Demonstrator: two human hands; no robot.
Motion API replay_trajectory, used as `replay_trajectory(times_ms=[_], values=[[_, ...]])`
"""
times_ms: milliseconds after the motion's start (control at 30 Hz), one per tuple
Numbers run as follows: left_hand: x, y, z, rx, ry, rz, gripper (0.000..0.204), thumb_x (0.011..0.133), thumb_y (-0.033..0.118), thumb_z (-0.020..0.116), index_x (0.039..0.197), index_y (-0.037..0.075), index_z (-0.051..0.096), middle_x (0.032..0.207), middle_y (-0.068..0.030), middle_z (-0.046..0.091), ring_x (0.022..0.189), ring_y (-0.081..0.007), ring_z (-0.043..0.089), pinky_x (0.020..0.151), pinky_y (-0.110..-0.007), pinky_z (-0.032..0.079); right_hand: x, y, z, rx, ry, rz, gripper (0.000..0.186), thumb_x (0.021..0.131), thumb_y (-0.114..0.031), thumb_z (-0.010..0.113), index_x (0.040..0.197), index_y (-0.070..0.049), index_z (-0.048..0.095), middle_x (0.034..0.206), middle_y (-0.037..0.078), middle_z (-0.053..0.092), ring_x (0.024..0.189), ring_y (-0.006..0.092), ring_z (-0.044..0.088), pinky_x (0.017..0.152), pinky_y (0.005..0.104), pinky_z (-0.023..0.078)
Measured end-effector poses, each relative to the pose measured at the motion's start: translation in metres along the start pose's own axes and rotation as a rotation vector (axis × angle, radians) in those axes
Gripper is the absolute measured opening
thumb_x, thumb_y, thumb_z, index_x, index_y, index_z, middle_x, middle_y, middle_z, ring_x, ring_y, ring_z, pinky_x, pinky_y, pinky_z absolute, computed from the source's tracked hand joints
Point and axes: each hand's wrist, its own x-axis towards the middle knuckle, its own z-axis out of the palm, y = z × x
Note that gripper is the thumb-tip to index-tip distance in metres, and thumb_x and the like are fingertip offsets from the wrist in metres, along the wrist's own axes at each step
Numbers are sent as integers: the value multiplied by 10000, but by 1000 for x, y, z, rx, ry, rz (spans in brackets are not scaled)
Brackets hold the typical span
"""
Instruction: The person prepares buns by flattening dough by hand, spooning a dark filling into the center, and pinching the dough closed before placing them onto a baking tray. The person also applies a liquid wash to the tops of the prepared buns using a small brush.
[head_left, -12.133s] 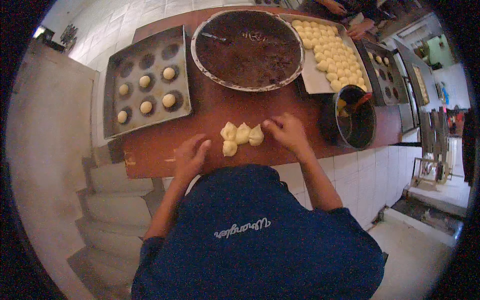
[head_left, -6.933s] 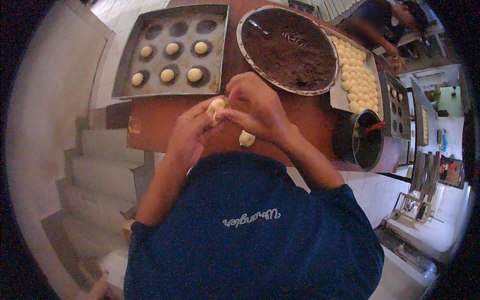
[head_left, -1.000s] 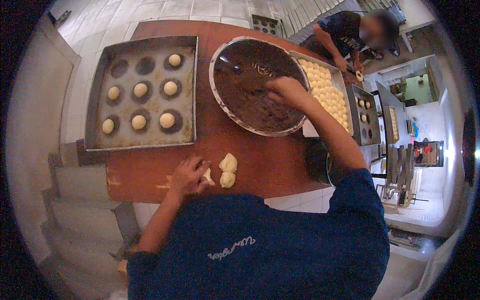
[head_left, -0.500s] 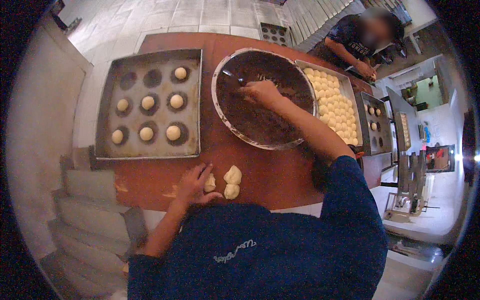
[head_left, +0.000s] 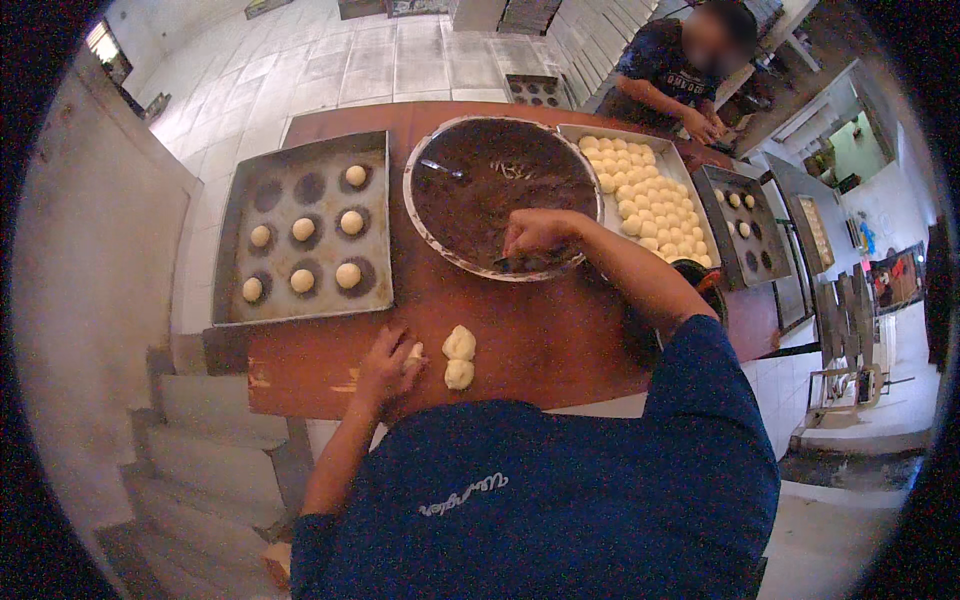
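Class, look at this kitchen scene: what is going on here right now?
A person in a blue shirt stands at a reddish table. The right hand reaches into a big round bowl of dark filling. The left hand rests on a dough piece, beside two more. A baking tray holds seven dough balls.

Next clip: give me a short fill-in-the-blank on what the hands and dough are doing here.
1. The right hand reaches into the round pan of dark ____ filling.
2. The left hand rests on a piece of ____ on the table.
3. The grey tray holds ____ dough balls.

Missing words: brown; dough; seven
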Motion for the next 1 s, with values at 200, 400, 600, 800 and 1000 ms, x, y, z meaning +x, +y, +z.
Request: replay_trajectory(times_ms=[200, 400, 600, 800, 1000], values=[[-8, 48, -53, -599, 18, -515, 436, 875, 99, 666, 1306, 59, 613, 1265, -175, 652, 1133, -387, 635, 952, -460, 532, -44, -36, -18, 577, 84, -275, 375, 867, -255, 647, 1120, 13, 711, 676, 19, 572, 582, 81, 514, 437, 257, 388], [-1, 16, -61, -288, 170, -289, 367, 958, 172, 571, 1312, 83, 610, 1238, -139, 674, 1043, -287, 658, 921, -403, 535, -59, -128, 62, 1084, 396, -139, 473, 897, -233, 595, 1301, 11, 609, 734, -16, 542, 561, 51, 456, 430, 223, 344], [-72, -22, 1, -186, -258, -530, 388, 1033, 308, 515, 1352, 92, 563, 1324, -198, 606, 1152, -358, 630, 974, -470, 512, -61, -190, 150, 1208, 534, -50, 435, 959, -149, 568, 1365, 5, 589, 875, 23, 683, 765, 100, 603, 715, 296, 513], [46, 78, -124, -2109, 362, -785, 477, 1081, 359, 397, 1377, -7, 474, 1374, -187, 563, 1272, -305, 560, 1092, -441, 457, -47, -245, 159, 48, 1006, -208, 424, 871, -141, 670, 1290, -202, 670, 923, 122, 690, 669, 331, 650, 652, 416, 562], [46, 70, -139, -2032, 420, -727, 566, 1078, 413, 361, 1403, -45, 431, 1412, -209, 528, 1313, -329, 520, 1138, -448, 408, -72, -229, 144, -337, 522, -109, 313, 791, -163, 734, 1100, -121, 765, 787, 113, 688, 675, 290, 677, 616, 425, 537]])
